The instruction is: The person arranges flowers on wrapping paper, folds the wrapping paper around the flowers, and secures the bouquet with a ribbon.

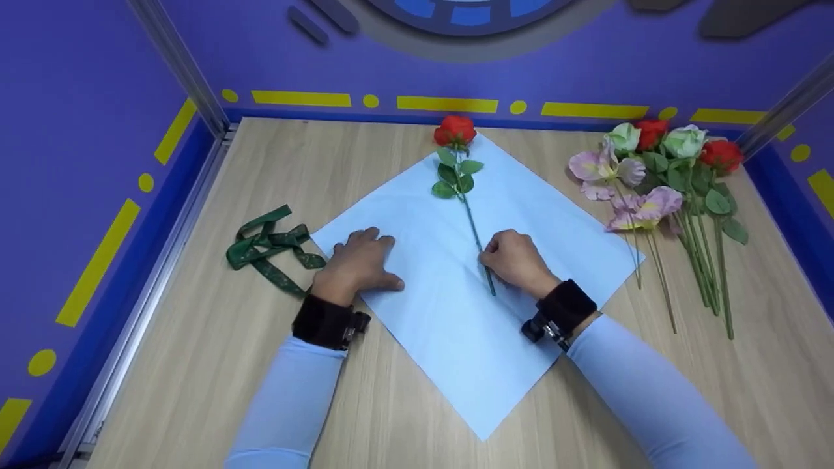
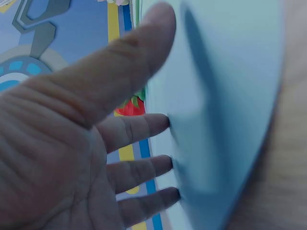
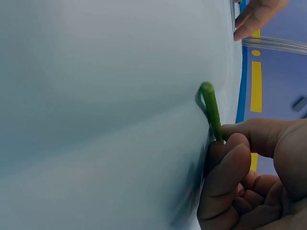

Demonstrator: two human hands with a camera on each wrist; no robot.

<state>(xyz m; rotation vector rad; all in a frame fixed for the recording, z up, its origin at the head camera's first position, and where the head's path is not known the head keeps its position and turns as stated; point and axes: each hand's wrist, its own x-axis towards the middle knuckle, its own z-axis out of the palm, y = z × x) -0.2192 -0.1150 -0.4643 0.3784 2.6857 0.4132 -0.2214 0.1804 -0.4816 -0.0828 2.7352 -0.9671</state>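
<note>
A red rose (image 1: pixel 455 131) with green leaves lies on a pale blue-white sheet of wrapping paper (image 1: pixel 430 339), which is turned like a diamond. My right hand (image 1: pixel 516 262) pinches the lower part of its stem between thumb and fingers; in the right wrist view the cut end of the green stem (image 3: pixel 211 108) sticks out past the fingertips. On the paper's left corner rests my left hand (image 1: pixel 362 262), fingers spread. The left wrist view shows its fingertips (image 2: pixel 165 163) touching the paper, with nothing held.
A green ribbon (image 1: pixel 260 251) lies loosely heaped left of the paper. On the right are more flowers: red roses (image 1: pixel 721 156), pale green roses (image 1: pixel 684 141) and light purple flowers (image 1: pixel 645 208). Blue walls (image 1: pixel 326 71) with yellow marks border the wooden table (image 1: pixel 215 365).
</note>
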